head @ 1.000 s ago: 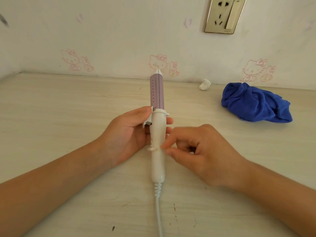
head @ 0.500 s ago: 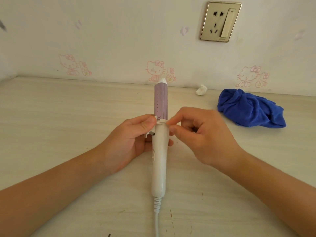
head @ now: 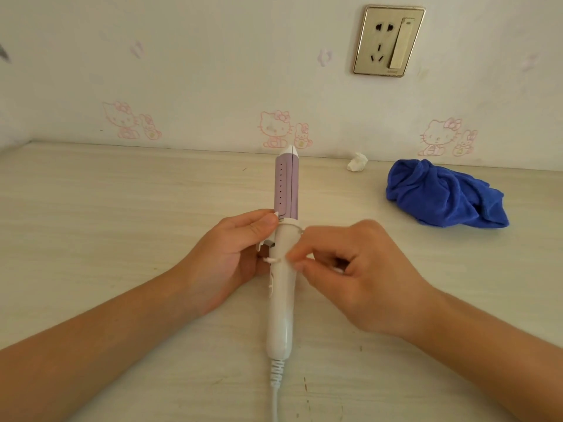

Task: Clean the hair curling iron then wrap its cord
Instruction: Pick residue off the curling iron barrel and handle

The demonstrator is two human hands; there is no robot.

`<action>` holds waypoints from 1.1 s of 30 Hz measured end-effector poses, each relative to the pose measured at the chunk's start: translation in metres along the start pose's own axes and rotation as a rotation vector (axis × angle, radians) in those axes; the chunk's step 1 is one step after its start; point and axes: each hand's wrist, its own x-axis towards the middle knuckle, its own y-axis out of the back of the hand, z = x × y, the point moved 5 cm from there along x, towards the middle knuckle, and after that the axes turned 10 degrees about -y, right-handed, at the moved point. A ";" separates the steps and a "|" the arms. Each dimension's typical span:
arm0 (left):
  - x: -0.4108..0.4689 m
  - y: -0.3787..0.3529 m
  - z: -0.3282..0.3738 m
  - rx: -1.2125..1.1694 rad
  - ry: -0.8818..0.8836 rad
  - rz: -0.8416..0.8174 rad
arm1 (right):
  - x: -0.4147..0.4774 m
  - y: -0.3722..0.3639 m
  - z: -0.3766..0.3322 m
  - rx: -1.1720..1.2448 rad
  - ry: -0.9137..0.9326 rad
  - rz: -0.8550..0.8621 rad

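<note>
While the curling iron [head: 281, 269] is lying lengthwise at the middle of the pale wooden table [head: 122, 239], its lilac barrel is pointing to 12 o'clock and its white handle is trailing to 6 o'clock. The white cord [head: 275, 391] is leaving the ribbed collar at the handle's end and running off the near edge at 6 o'clock, unwrapped. The left hand [head: 231, 257] is coming in from 8 o'clock and gripping the iron's upper handle. Its thumb is pressing on the clamp lever just below the barrel, and its fingers are curling underneath the handle. The right hand [head: 359, 275] is coming in from 4 o'clock with its fingers curled inward. Its thumb and forefinger are sitting narrow, close together, against the handle's 3 o'clock side. Those fingertips are showing blurred, so I cannot tell whether they are pinching anything. A small white nub is sticking out from the handle's 9 o'clock side, and I cannot tell what it is. A crumpled blue cloth [head: 441, 196] is lying at 2 o'clock from the iron, well apart from both hands. A small white wad [head: 357, 162] is sitting near the wall at 1 o'clock, between barrel tip and cloth. A brass-coloured wall socket [head: 388, 41] is hanging higher up at 1 o'clock, with nothing plugged into it.
</note>
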 end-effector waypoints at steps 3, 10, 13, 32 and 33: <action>0.001 -0.001 0.000 -0.026 0.001 -0.015 | 0.006 0.006 0.007 0.012 -0.041 0.084; 0.000 -0.001 0.000 -0.072 0.020 -0.008 | -0.008 -0.004 0.003 0.043 0.030 -0.038; 0.002 -0.001 0.001 -0.096 0.032 0.000 | 0.005 0.002 0.012 0.018 -0.025 0.090; 0.000 -0.002 0.001 -0.089 0.066 0.021 | 0.000 0.002 0.014 0.082 -0.004 0.023; 0.001 -0.003 0.002 -0.087 0.067 0.015 | 0.005 0.006 0.018 0.074 -0.033 0.065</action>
